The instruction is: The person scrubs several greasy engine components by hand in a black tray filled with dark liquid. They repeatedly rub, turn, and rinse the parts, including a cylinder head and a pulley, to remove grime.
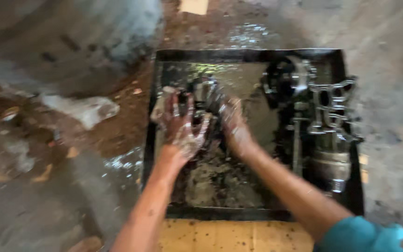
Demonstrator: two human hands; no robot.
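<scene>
Black metal tray (164, 140), square and shallow, lies on the wet floor and holds dirty liquid. Along its right side rest large greasy engine castings (327, 116), well apart from my work. Near the tray's upper left, both my hands meet over a small dark metal part (206, 93), blurred here. My left hand (180, 126) is spread, fingers open, wet and shining, beside the part; my right hand (234, 123) curls toward it, though I cannot tell whether it grips. Best, I judge, to keep the part low over the liquid.

Metal engine parts (325, 126) crowd the tray's (257, 55) right side; its left lies open.
</scene>
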